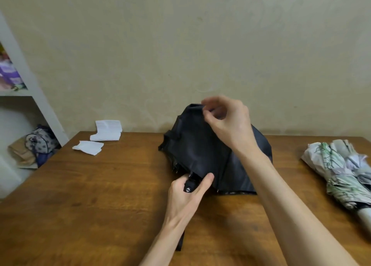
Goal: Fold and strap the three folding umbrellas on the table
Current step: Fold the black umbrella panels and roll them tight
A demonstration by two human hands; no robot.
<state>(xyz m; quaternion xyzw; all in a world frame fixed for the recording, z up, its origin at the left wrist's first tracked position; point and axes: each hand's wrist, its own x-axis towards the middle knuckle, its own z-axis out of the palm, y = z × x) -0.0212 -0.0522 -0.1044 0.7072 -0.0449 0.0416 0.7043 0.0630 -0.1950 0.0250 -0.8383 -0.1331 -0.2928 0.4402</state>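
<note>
Left hand (186,193): clenched round the handle of the black umbrella (196,145), worktop (100,185) centre. Right hand (226,123): fingertips pinching canopy top, 12 o'clock, blurred. Pale patterned umbrellas (341,175): lying loose, 3 o'clock. 2 white papers (106,131): 10 o'clock.

Brown wooden surface (100,195); grain is visible, and the far edge is set against the wall. Near the far left corner a larger folded white paper (106,130) and a smaller white paper (88,147) are noted, just apart. A black umbrella (196,145), canopy loose, is rested mid-surface toward the far edge. At the right edge pale leaf-printed umbrella fabric (337,175) is laid, loosely gathered; the count cannot be determined.
</note>
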